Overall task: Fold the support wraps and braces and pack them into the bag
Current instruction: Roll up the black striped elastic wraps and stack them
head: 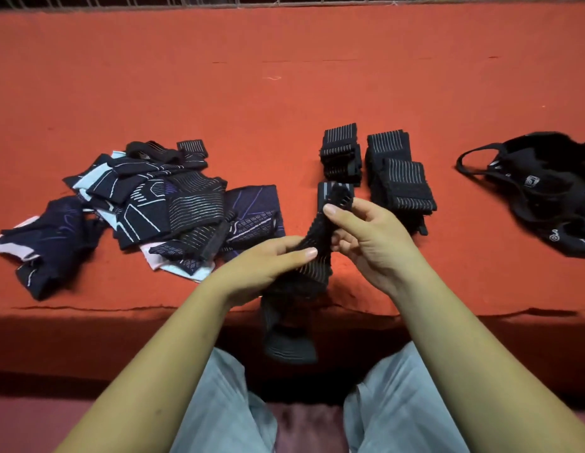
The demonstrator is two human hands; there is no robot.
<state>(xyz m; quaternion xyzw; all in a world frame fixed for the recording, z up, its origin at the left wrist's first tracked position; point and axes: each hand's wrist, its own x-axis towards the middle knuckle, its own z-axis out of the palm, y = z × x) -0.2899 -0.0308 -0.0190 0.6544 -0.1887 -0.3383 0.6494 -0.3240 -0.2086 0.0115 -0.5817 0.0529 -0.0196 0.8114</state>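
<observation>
I observe the left hand (pixel 268 263) and right hand (pixel 366 237) gripping one black striped wrap (pixel 317 272) over the red surface's (pixel 284 93) near edge. Folded wraps (pixel 395 178): centre. Unfolded pile (pixel 160 201): left. Bag (pixel 552 191): right edge.

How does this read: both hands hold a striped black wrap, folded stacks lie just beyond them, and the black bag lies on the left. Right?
No: in the head view the black bag lies on the right; the left holds the unfolded pile. The rest stands: left hand and right hand hold the striped black wrap, folded stacks just beyond.
</observation>
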